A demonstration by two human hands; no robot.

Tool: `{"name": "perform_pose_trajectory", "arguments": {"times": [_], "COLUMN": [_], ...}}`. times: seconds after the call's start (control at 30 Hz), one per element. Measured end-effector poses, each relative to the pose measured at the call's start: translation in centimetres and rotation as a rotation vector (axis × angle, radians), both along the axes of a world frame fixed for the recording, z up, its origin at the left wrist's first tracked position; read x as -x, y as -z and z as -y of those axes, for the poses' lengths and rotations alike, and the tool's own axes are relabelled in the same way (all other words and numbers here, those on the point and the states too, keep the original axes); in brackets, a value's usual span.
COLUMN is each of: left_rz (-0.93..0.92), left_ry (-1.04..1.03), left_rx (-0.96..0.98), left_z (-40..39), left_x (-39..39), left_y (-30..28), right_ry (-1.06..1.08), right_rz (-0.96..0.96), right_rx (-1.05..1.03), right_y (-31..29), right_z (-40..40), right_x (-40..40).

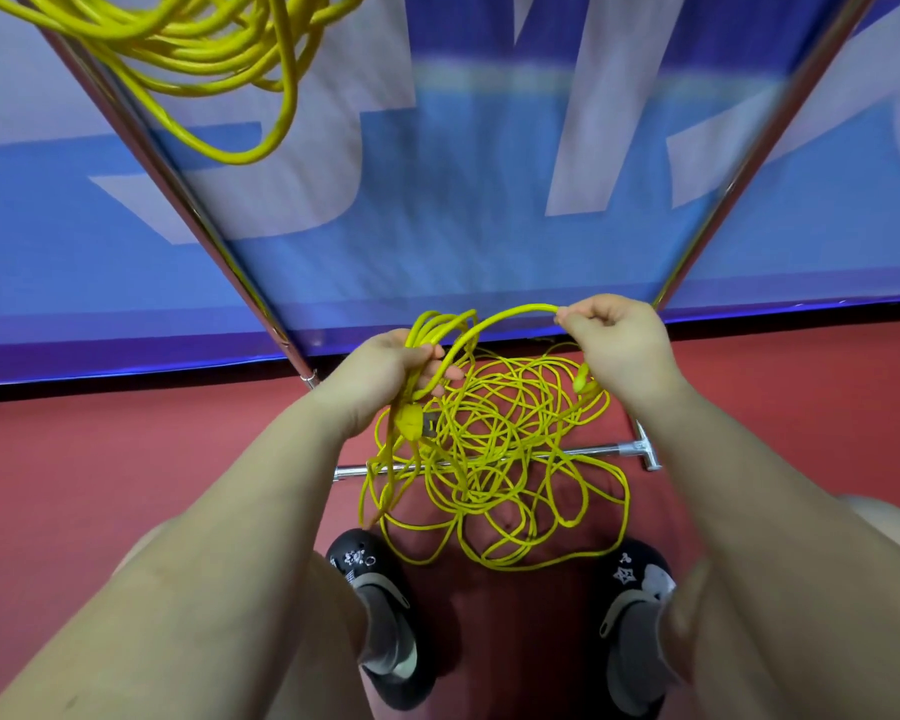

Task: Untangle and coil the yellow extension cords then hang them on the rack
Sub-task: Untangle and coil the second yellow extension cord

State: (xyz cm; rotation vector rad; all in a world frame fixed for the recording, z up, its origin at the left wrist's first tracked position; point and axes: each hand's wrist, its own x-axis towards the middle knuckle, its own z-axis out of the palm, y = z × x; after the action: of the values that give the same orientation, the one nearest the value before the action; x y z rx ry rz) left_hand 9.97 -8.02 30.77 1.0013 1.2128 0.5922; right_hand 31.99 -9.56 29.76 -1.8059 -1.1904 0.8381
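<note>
Two hands, left hand [391,366] grip clamped on yellow cord loops [440,324], right hand [619,345] pinching one strand

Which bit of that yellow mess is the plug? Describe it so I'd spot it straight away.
Start at the yellow tangle on the red floor, between the two arms. Just below the left hand, which grips several loops, hangs the plug. It is the one thick, flat yellow block with a dark end, among thin cord.

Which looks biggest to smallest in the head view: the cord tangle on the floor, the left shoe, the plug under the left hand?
1. Cord tangle
2. Left shoe, though it sits nearer the camera, which inflates it
3. Plug
</note>
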Motion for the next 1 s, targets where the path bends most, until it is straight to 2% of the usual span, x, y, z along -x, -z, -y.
{"name": "perform_pose_trajectory", "arguments": {"times": [0.2, 0.4, 0.53, 0.6, 0.8, 0.9, 1.0], "left_rz": [-0.055, -0.034, 0.0, 0.005, -0.026, -0.084, -0.142], "left_ry": [-0.004, 0.062, -0.121, -0.228, -0.393, -0.423, -0.461], "left_rx": [-0.068, -0.113, -0.152, -0.149, -0.122, -0.14, -0.149], "left_z": [0.0, 0.2, -0.6, -1.1, -1.8, -1.9, -2.0], "left_x": [-0.2, -0.4, 0.5, 1.2, 3.0, 3.9, 4.6], "left_y": [0.4, 1.0, 0.8, 0.7, 1.4, 1.9, 2.1], "right_ry": [-0.013, -0.074, -0.37, -0.433, -0.454, -0.434, -0.375], "right_rz": [-0.026, -0.031, -0.064, -0.144, -0.175, -0.293, -0.228], "right_rx": [-0.004, 0.026, 0.199, 0.239, 0.168, 0.159, 0.135], "right_y": [-0.4, -0.6, -1.5, -1.7, -2.0, -2.2, -1.9], "right_z": [0.1, 0.3, 0.7, 1.0, 1.3, 1.4, 1.4], "right_x": [0.6, 0.9, 0.5, 0.2, -0.7, -0.8, -0.8]}}
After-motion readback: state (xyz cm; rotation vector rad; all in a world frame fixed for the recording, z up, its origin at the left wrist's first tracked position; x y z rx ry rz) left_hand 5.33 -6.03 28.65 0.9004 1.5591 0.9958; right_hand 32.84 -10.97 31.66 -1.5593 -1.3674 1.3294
